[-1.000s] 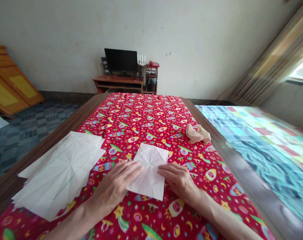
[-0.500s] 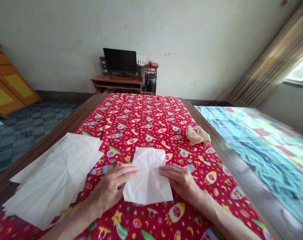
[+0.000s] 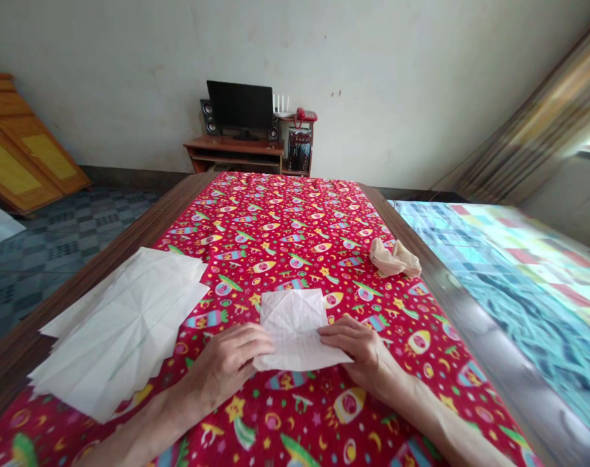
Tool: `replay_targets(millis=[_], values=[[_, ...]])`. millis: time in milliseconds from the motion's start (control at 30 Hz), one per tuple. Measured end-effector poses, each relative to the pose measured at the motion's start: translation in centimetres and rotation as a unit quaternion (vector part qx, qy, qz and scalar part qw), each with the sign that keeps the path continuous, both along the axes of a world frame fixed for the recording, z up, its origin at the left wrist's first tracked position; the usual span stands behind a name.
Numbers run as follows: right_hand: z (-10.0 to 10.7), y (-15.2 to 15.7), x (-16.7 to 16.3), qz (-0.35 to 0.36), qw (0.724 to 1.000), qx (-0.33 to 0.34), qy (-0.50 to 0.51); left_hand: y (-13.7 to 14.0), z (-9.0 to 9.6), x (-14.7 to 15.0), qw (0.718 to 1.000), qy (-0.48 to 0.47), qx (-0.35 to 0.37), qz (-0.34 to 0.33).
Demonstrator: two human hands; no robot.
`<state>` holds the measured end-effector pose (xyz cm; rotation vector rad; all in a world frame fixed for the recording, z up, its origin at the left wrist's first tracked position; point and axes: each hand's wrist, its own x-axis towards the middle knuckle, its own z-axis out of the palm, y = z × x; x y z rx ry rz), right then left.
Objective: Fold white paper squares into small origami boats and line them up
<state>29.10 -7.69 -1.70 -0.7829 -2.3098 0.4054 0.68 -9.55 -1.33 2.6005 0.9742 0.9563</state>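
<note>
Creased sheet point(image 3: 297, 324) is pinched at side edges by left hand point(image 3: 237, 351) and right hand point(image 3: 361, 347); likely light, tearable, best held there.

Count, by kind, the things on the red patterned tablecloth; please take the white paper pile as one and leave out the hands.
Single creased white paper sheet: 1
Pile of creased white paper sheets: 1
Crumpled beige fabric piece: 1
Total: 3

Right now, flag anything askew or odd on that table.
The paper stack on the left is askew: its corners jut out unevenly. The beige cloth on the right lies crumpled. Nothing looks spilled.
</note>
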Motion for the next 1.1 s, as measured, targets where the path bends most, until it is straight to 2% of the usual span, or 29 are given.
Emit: replay_targets(millis=[133,267,433,567,733,900,1100], values=[[0.0,0.0,0.0,0.001,0.999,-0.024,0.037,0.2,-0.4,0.1,0.999,0.024,-0.033,0.025],[0.1,0.1,0.2,0.006,0.999,-0.042,0.016,0.3,-0.7,0.0,0.998,-0.025,-0.053,0.020],[0.4,-0.1,0.3,0.001,0.996,-0.089,0.007,-0.4,-0.4,0.0,0.998,-0.034,-0.055,0.028],[0.6,-0.3,-0.2,-0.080,0.984,-0.159,-0.002,-0.8,-0.5,0.3,0.995,-0.060,-0.062,0.056],[0.3,-0.1,-1.3,-0.194,0.965,-0.176,-0.020,-0.3,-0.9,0.6,0.982,-0.024,-0.121,0.144],[0.4,0.4,-2.1,-0.251,0.952,-0.158,-0.076,0.6,-1.1,0.9,0.974,0.028,-0.115,0.196],[0.5,0.6,-2.5,-0.278,0.945,-0.124,-0.120,0.8,-1.0,1.3,0.971,0.025,-0.126,0.203]])
